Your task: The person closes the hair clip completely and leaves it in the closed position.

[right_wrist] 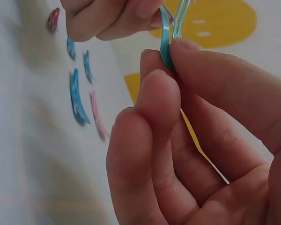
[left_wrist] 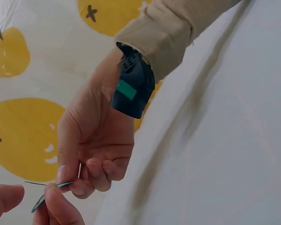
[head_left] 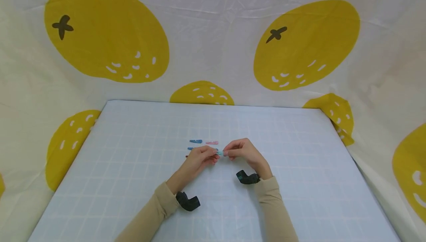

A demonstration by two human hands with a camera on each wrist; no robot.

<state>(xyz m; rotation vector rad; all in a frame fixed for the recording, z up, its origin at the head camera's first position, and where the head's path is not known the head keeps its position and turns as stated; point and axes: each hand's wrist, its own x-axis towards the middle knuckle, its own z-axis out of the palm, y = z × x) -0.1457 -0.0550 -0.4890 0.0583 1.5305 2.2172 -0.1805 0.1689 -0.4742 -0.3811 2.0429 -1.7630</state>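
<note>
A teal snap hair clip (head_left: 219, 153) is between the two hands above the table, its parts spread apart. My right hand (head_left: 246, 155) pinches one end of the clip (right_wrist: 166, 49) between thumb and fingertips, as the right wrist view shows closely. My left hand (head_left: 199, 159) holds the other end with its fingertips. In the left wrist view the clip (left_wrist: 39, 202) looks bent, with a thin strip standing away from it. Near the left hand lie a blue hair clip (head_left: 195, 141) and a pink hair clip (head_left: 212, 142); a red hair clip (right_wrist: 53, 20) shows in the right wrist view.
More blue hair clips (right_wrist: 78, 98) lie on the pale checked tablecloth (head_left: 316, 168), partly hidden by the left hand in the head view. A white cloth with yellow fruit prints (head_left: 213, 42) hangs behind the table. Each wrist carries a black camera (head_left: 247, 177).
</note>
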